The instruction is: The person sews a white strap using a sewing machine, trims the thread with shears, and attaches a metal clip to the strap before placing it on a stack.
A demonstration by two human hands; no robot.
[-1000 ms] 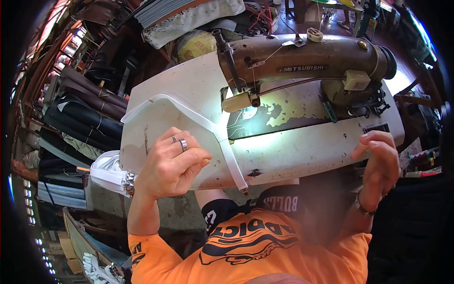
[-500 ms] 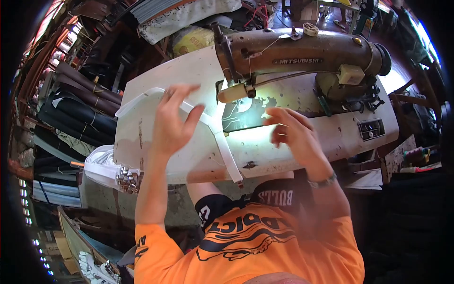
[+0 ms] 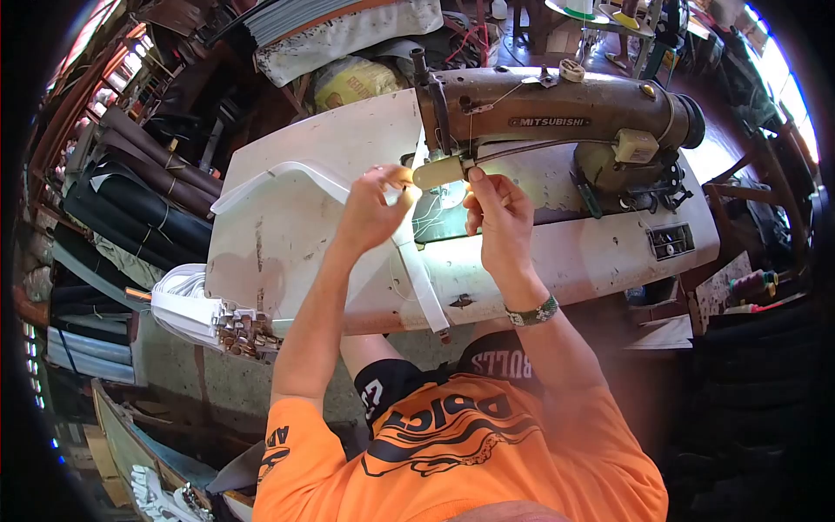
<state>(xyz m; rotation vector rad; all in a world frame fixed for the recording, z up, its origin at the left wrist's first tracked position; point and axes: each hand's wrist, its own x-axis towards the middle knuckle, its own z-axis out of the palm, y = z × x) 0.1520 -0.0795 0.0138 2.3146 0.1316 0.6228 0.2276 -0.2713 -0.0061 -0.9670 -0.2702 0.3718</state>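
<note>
Strap [image 3: 421,283] under L hand [image 3: 372,213], nr sewing mach. [image 3: 557,104]

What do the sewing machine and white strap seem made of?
Sewing machine: probably metal, painted brown, with a sheen along its curved arm. White strap: perhaps vinyl or synthetic webbing; smooth-looking and bending in a curve, texture too fine to settle.

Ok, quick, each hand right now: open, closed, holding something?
Left hand: part-curled beside the Mitsubishi sewing machine; can't tell if it's holding anything.
Right hand: part-curled by the same machine; can't tell either.
</note>
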